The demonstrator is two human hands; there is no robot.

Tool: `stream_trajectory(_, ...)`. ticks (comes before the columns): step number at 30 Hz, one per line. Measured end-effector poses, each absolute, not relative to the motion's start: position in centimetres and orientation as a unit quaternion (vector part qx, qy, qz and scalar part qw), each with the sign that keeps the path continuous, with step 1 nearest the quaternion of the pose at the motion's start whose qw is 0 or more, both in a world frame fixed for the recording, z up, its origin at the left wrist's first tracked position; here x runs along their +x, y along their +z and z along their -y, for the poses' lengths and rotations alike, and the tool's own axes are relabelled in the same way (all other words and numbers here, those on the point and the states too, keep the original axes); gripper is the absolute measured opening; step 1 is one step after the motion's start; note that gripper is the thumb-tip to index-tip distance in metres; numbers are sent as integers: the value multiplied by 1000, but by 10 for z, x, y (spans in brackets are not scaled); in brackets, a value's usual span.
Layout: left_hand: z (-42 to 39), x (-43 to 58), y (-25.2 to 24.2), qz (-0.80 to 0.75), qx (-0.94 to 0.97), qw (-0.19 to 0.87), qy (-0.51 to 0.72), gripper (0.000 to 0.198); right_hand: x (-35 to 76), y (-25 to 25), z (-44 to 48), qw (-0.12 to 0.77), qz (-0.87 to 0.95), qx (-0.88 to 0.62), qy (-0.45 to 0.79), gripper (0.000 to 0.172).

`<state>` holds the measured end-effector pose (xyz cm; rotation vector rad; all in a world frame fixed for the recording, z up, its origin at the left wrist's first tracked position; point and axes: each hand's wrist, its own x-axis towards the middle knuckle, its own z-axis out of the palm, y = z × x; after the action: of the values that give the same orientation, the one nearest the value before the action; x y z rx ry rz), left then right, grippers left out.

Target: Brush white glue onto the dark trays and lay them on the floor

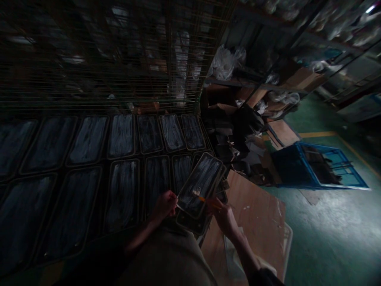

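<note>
A dark rectangular panel with rounded corners and a pale rim (205, 174) lies tilted in front of me, whitish streaks over its face. At its left edge, my left hand (167, 203) is closed on the rim. My right hand (222, 212) grips the orange handle of a brush (197, 193), whose pale bristles touch the panel's streaked surface. Beneath it, another dark panel (190, 222) shows partly. Rows of similar panels with whitish streaks, such as one nearby (123, 192), lie flat to the left.
A wire mesh rack (143, 71) rises behind the panels. On the right are a wooden board (256, 210), a blue crate (324, 167) on the green floor, and shelves with cardboard boxes (306, 77) and clear plastic bags (224, 63). The scene is dim.
</note>
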<state>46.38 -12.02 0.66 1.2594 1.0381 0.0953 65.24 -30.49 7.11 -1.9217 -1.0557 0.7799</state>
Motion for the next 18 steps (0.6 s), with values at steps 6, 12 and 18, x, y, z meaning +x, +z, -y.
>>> stream_trajectory(6, 118, 462, 12, -457, 579, 674, 16, 15, 684, 79, 296, 495, 296, -797, 179, 32)
stream_trajectory(12, 120, 463, -1, -473, 541, 695, -24, 16, 657, 60, 312, 357, 407, -832, 123, 26)
stream_trajectory(18, 125, 455, 0, -441, 504, 743, 17, 32, 584, 71, 345, 300, 462, -817, 167, 26)
